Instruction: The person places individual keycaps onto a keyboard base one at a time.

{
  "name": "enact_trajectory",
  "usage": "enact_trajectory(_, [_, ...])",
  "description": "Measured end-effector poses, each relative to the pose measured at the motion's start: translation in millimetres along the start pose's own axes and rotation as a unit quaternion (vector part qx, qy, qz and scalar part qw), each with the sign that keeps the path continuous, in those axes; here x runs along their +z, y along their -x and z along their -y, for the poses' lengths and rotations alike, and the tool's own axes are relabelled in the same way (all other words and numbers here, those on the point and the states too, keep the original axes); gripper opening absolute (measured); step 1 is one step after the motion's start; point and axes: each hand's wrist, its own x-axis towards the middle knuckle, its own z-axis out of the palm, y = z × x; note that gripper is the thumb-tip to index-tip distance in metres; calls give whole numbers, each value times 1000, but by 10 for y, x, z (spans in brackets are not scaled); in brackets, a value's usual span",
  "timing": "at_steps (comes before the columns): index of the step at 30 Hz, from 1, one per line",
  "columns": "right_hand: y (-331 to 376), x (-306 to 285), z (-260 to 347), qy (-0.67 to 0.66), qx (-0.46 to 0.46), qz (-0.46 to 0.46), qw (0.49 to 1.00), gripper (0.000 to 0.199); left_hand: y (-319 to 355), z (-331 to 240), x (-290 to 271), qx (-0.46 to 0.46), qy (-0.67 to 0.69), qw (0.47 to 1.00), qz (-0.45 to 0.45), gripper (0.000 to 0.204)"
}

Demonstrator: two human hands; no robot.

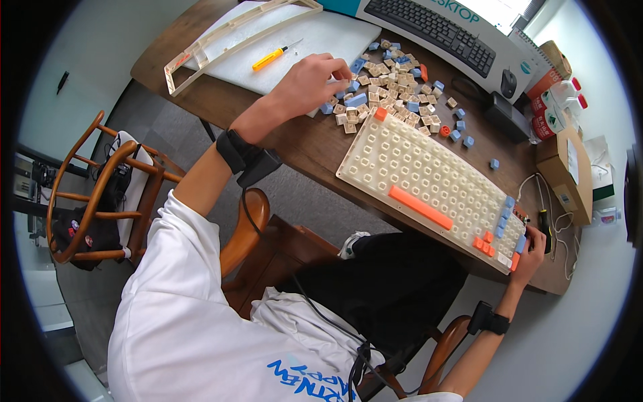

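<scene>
Left hand point(309, 84) fingers pinched a keycap from the loose keycap pile point(395, 87); right hand point(529, 251), fingers curled, steadied the stripped keyboard point(429, 181) on the bench point(315, 144).

The place looked like a home office or a hobby desk. A wooden table point(315, 144) stood in the middle of the frame, on a grey floor beside a pale wall. At the upper right lay a boxed keyboard and mouse set point(462, 40), with cardboard boxes point(566, 167) and small bottles point(559, 100) at the right edge. Wooden chairs point(100, 194) stood at the left, one with a dark bag on it. A white foam sheet point(295, 40) with a yellow screwdriver point(271, 58) lay at the top.
</scene>
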Motion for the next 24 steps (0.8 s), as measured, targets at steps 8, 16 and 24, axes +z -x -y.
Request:
enact_trajectory(8, [-13,-12,-7,6,-4,5,1000,20,42,177,-86,-77,40,996,-17,23])
enact_trajectory(16, [-9,0,-87,8,1,5,1000,20,87,205,-133,-86,-30,996,-17,24])
enact_trajectory(24, [-11,4,-51,12,7,12,1000,20,177,174,-138,-58,-92,992,-57,21])
